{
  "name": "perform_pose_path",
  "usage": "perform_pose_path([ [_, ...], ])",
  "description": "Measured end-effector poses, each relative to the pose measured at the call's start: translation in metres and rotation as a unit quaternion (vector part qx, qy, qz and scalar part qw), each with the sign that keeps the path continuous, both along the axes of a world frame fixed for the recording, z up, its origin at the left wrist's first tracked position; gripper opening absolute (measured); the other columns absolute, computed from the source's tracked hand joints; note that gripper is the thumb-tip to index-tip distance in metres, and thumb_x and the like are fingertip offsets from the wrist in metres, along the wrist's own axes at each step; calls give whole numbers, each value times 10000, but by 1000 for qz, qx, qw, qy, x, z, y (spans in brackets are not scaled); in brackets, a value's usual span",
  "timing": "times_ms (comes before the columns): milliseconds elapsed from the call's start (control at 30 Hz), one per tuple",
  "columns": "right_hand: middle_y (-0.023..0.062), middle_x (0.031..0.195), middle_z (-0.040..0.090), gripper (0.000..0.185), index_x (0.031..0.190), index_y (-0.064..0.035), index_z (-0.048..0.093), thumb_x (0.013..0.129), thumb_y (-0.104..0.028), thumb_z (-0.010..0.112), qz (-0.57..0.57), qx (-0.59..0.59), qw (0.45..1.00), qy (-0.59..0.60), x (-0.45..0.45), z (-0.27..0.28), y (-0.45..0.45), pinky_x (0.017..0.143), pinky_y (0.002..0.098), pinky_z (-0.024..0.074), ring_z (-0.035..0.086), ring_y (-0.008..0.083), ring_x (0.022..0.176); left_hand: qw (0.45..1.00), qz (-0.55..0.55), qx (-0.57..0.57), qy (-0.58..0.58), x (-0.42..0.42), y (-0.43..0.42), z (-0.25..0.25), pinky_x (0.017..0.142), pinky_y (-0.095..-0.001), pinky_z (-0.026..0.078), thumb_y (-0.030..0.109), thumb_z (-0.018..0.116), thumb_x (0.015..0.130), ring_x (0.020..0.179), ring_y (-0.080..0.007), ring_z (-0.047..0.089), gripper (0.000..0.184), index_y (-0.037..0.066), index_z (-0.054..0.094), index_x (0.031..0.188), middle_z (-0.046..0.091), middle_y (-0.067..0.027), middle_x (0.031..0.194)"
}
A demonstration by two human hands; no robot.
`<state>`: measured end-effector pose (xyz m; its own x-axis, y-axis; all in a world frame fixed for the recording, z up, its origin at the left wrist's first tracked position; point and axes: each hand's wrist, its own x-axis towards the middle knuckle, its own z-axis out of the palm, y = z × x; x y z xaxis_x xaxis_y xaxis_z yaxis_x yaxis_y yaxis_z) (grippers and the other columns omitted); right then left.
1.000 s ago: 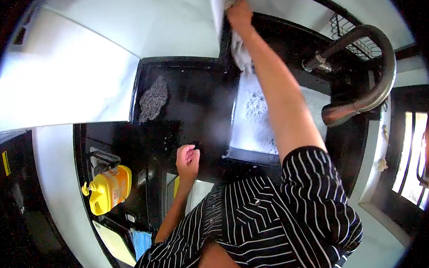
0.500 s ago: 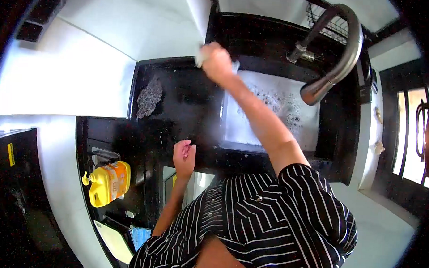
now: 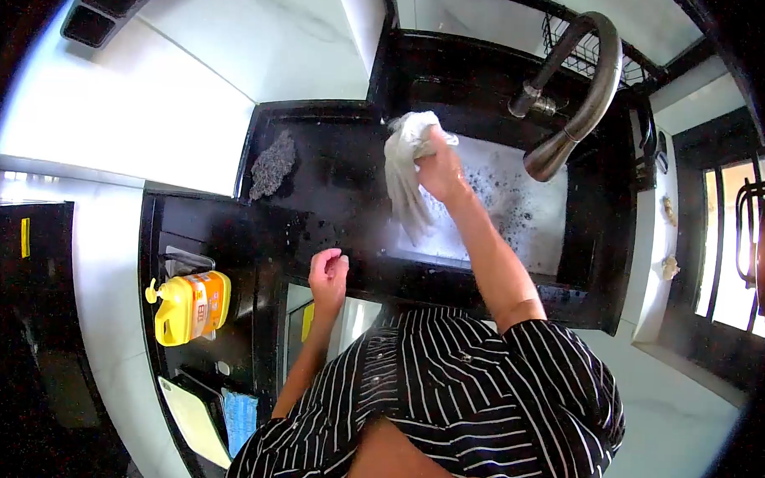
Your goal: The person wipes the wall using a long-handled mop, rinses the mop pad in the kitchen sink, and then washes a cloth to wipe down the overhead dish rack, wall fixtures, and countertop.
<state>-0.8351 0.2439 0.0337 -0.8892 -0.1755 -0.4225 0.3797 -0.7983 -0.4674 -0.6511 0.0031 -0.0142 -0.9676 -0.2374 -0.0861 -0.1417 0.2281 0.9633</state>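
A crumpled white cloth (image 3: 408, 172) hangs from my right hand (image 3: 441, 167), whose fingers are wrapped round its upper part. The cloth dangles over the left edge of the sink (image 3: 538, 244), which holds foamy, whitish water. My left hand (image 3: 328, 272) is curled at the front edge of the black counter (image 3: 334, 178), and nothing shows in it. A dark grey, rumpled scouring mesh or cloth (image 3: 273, 165) lies on the counter at the left.
A curved metal faucet (image 3: 603, 78) reaches over the sink's right side, with a wire rack (image 3: 574, 48) behind. At the lower left are a yellow pump bottle (image 3: 191, 306), a pale board (image 3: 193, 419) and a blue item (image 3: 240, 419). White wall panels rise at upper left.
My right hand has come from the back corner by the wall to the sink's left side, bringing the white cloth, which now hangs in full view. My left hand has hardly moved.
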Motion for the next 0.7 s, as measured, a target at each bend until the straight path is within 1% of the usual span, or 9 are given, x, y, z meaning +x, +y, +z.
perform_pose_path([
  [100, 50, 923, 629, 434, 986, -77, 600, 886, -483, 488, 142, 197, 970, 24, -4, -33, 14, 734, 369, 457, 575, 195, 842, 999, 10, 32, -21, -3, 1, -3, 669, -261, 517, 71, 614, 828, 746, -122, 583, 186, -5, 562, 990, 588, -58, 870],
  [167, 30, 899, 627, 426, 972, -76, 601, 892, -475, 473, 90, 72, 992, 50, -11, -1, 18, 634, 349, 457, 582, 179, 775, 998, 18, 61, -27, -7, 2, 4, 669, -260, 520, 67, 611, 829, 748, -126, 586, 189, -7, 562, 996, 589, -58, 873],
  [233, 34, 887, 625, 329, 963, -75, 603, 886, -384, 517, 79, 106, 986, 105, -20, 22, 18, 619, 328, 466, 586, 170, 760, 996, 23, 78, -30, -9, 3, 9, 673, -261, 521, 63, 609, 829, 752, -128, 587, 192, -9, 562, 1000, 589, -59, 876],
  [300, 36, 895, 619, 200, 984, -42, 603, 797, -112, 598, 32, 183, 957, 221, -30, 33, 11, 625, 292, 473, 580, 139, 771, 996, 27, 85, -30, -11, 3, 9, 680, -261, 520, 59, 607, 829, 758, -129, 588, 194, -11, 562, 1005, 589, -59, 879],
  [400, 32, 897, 613, 226, 1002, -8, 592, 778, -31, 577, -23, 213, 945, 247, -50, 39, -16, 648, 300, 485, 580, 138, 767, 995, 25, 86, -53, -15, 2, 6, 684, -262, 517, 54, 607, 828, 767, -128, 586, 204, -12, 559, 1015, 587, -59, 886],
  [433, 56, 969, 611, 253, 1048, -43, 560, 799, -22, 599, 43, 254, 921, 293, -60, 34, -16, 621, 327, 521, 594, 156, 789, 993, 27, 98, -56, -17, 3, 5, 687, -262, 515, 52, 607, 828, 774, -128, 585, 206, -10, 557, 1018, 585, -57, 889],
  [567, 70, 973, 607, 359, 1166, -63, 478, 837, -147, 596, -20, 511, 840, 181, -107, -19, -49, 450, 263, 505, 597, 149, 699, 987, 27, 149, -61, -23, 7, 1, 695, -263, 508, 46, 609, 828, 795, -127, 578, 211, 0, 549, 1025, 580, -49, 899],
  [600, 95, 997, 606, 390, 1163, -44, 479, 829, -198, 607, -43, 535, 836, 115, -100, 7, -54, 436, 279, 515, 623, 174, 663, 984, 27, 163, -60, -26, 7, -1, 696, -264, 507, 45, 610, 828, 799, -127, 576, 212, 3, 547, 1025, 579, -47, 901],
  [700, 148, 762, 629, 398, 1081, 4, 470, 810, -258, 598, -26, 576, 812, 94, -107, 5, -57, 411, 334, 505, 632, 245, 549, 987, 24, 149, -50, -31, 7, -11, 705, -266, 505, 45, 608, 831, 806, -124, 571, 200, 12, 546, 1018, 576, -42, 905],
])
